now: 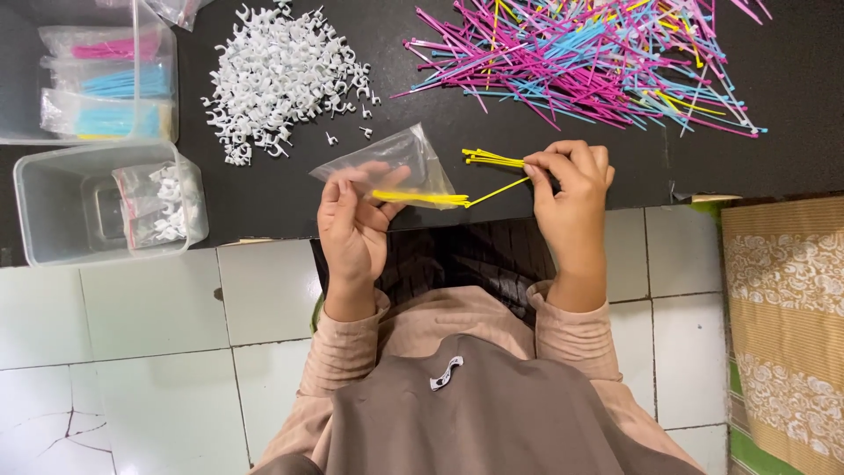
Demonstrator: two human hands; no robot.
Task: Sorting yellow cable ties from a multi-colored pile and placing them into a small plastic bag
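Left hand grips one clear bag containing yellow cable ties; right hand pinches a yellow tie bundle. Two clear bins hold six filled bags

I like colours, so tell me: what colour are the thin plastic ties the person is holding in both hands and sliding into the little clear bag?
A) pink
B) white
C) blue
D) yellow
D. The ties pinched in the right hand are yellow, and their ends lie inside the clear bag that the left hand holds.
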